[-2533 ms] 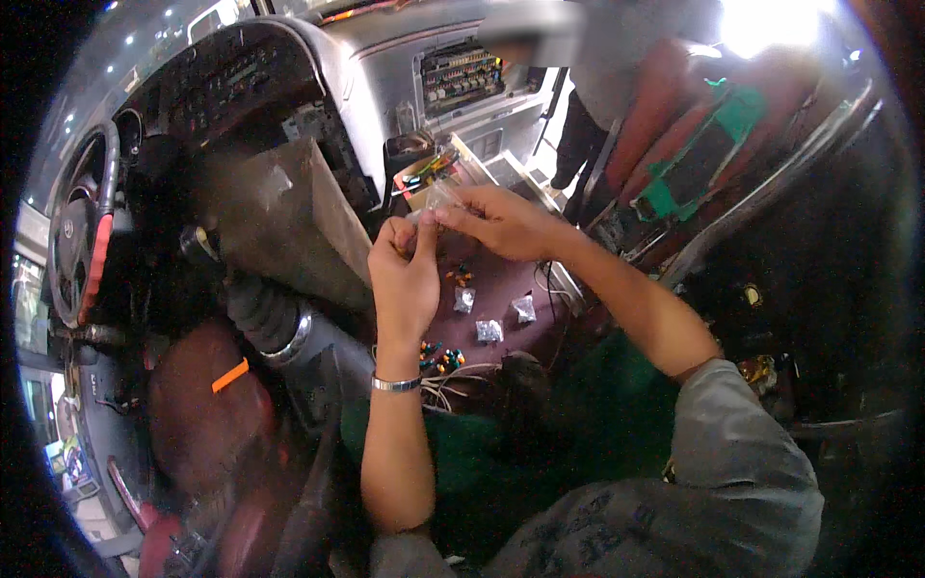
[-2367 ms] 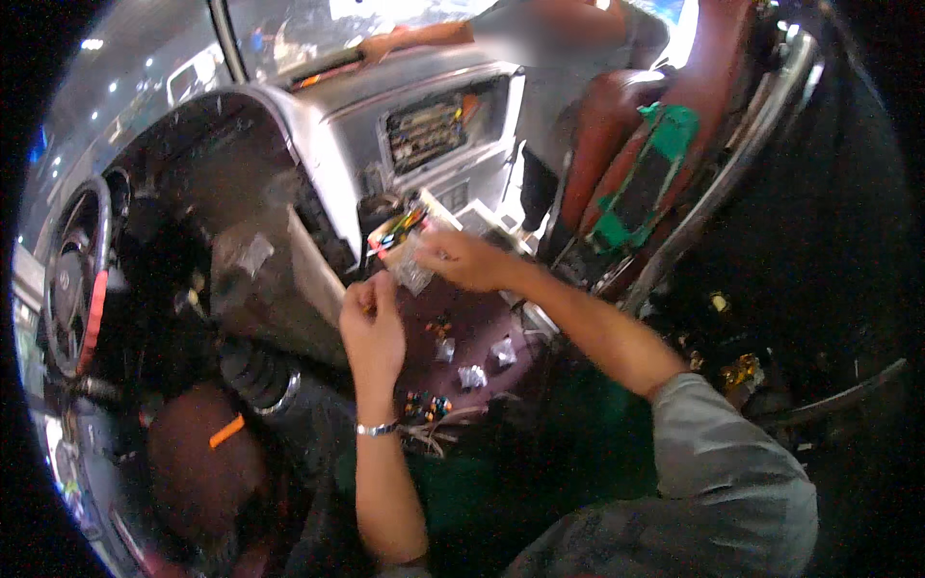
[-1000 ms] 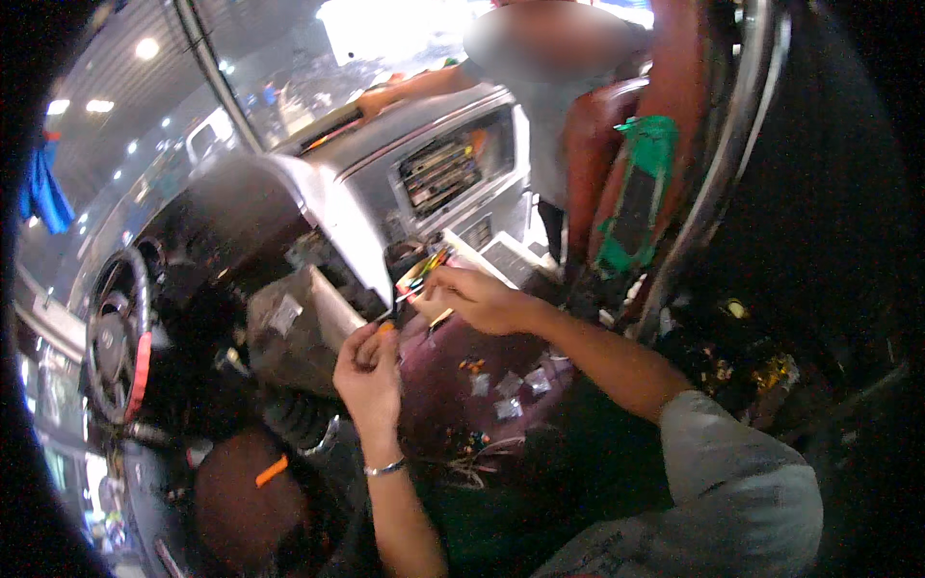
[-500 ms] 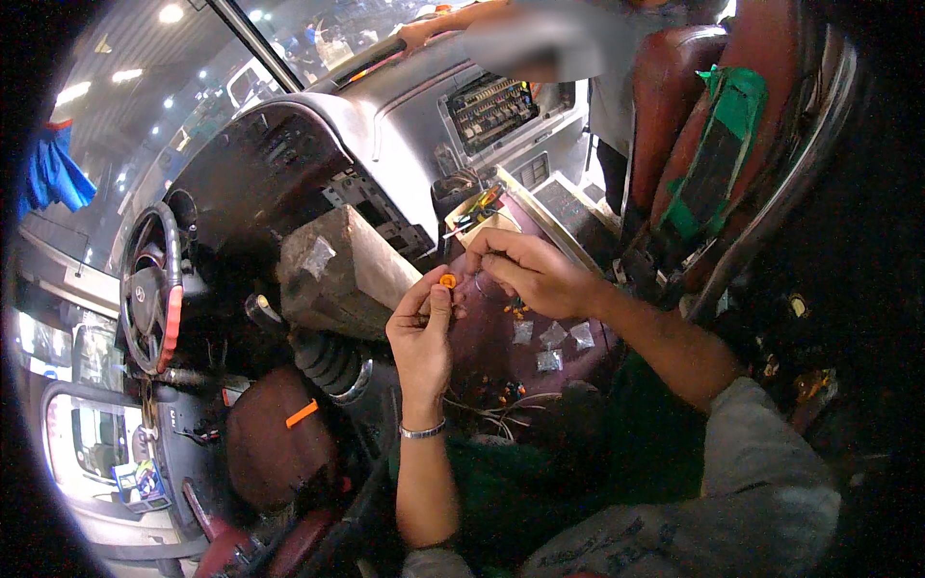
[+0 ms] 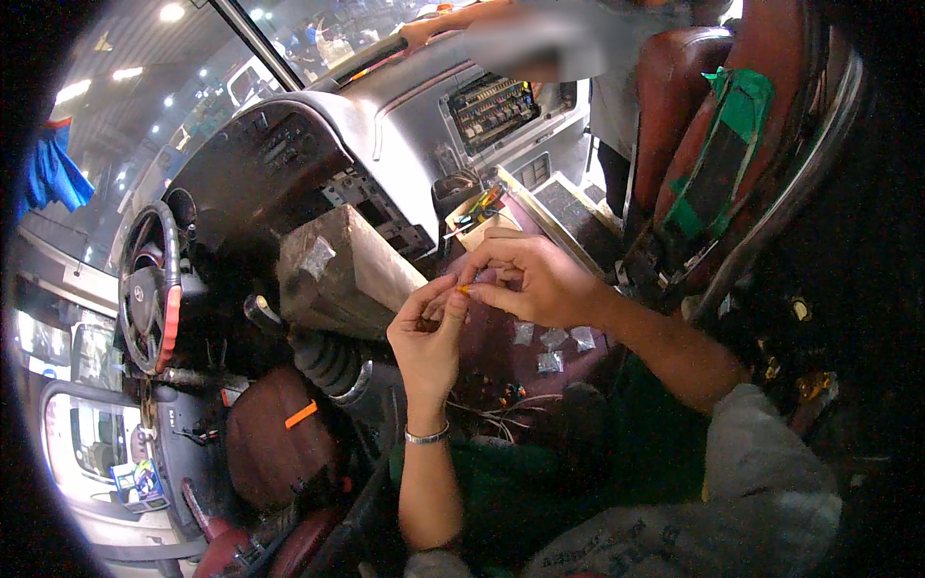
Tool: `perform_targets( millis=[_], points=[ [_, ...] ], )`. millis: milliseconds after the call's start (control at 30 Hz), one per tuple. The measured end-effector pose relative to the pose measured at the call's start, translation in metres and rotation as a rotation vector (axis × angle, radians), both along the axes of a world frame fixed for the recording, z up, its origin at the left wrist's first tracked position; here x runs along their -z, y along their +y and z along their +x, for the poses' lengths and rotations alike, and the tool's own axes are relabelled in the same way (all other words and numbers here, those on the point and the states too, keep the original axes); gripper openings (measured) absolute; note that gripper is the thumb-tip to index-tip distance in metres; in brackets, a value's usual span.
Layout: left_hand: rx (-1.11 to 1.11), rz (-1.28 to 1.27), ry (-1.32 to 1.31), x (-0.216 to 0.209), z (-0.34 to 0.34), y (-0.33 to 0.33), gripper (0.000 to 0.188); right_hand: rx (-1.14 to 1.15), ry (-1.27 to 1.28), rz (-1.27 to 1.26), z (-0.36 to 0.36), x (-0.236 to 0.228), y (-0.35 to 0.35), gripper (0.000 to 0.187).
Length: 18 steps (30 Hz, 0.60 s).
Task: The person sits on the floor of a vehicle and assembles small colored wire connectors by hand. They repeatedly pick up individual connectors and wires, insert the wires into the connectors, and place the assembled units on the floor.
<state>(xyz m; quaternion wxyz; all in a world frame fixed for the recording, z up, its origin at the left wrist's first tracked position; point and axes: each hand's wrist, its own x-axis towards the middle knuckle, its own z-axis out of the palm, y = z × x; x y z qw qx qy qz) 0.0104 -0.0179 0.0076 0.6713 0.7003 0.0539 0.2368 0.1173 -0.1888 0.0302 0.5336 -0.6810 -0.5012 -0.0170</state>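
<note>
Both hands meet in front of me over a dark red surface (image 5: 482, 358). Between the fingertips of my left hand (image 5: 426, 337) is a small orange part (image 5: 463, 289), mostly covered by fingers. My right hand (image 5: 540, 281) pinches at the same spot, thumb and forefinger against the orange part; whether it holds anything else is hidden. Just below the hands lie several small clear plastic bags (image 5: 550, 361). Nearer to me are small orange and dark pieces (image 5: 511, 393) beside some pale wires (image 5: 496, 420).
Beyond my hands is a tray of tools (image 5: 482, 214). A grey box-shaped console (image 5: 332, 275) and a gear lever (image 5: 258, 308) stand to the left, past them a steering wheel (image 5: 149, 289). Far off, a person (image 5: 612, 106) leans by an open fuse panel (image 5: 493, 111). Red seats (image 5: 665, 96) rise at right.
My right hand has come down and left to meet the left fingertips. The orange part, earlier facing up as a ring in my left hand, is now mostly covered.
</note>
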Motion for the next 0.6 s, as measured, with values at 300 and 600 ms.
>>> perform_targets(
  millis=[300, 600],
  points=[
    [-0.167, 0.093, -0.098, -0.003, -0.001, -0.022, 0.021, 0.264, -0.026, 0.176, -0.016, -0.007, 0.005, 0.013],
    [-0.321, 0.436, -0.201, -0.003, 0.002, -0.022, 0.016, 0.276, 0.119, 0.217, -0.019, 0.012, 0.025, 0.014]
  ],
)
